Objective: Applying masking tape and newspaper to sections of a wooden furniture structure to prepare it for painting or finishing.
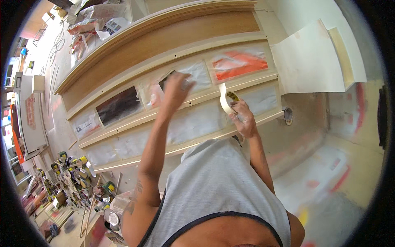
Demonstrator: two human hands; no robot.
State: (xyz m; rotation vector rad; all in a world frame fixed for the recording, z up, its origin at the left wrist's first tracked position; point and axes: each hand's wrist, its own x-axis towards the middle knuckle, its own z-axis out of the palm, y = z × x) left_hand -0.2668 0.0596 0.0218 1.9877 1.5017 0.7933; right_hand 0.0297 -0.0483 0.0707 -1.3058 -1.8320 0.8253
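— while the left hand (176,85) lies flat, fingers spread, on the plastic sheet (190,75) over the middle pane, where's the tape?

— in the right hand (243,119). it pinches the roll of masking tape (227,101) by its rim, just right of the left hand, in front of the lower row of panes, with a short strip lifted off the roll toward the wooden frame (164,41).

— how would you do this bit well?

— i'd keep the sheet pulled smooth under the palm, lay the tape half on plastic and half on the moulding, and rub it down from one end so no wrinkle lets paint through. the orange overspray on the far right pane (240,64) suggests gaps would matter.

— counts?

— one roll of tape, two hands. upper row: four panes that i can make out, one dark and uncovered at the left (119,106). the lower row is masked in pale film; i can't tell how many panes are there.

— and the cans?

— a crowd of spray cans (72,175) on the floor, near left, well apart from the hands. too many and too small to count.
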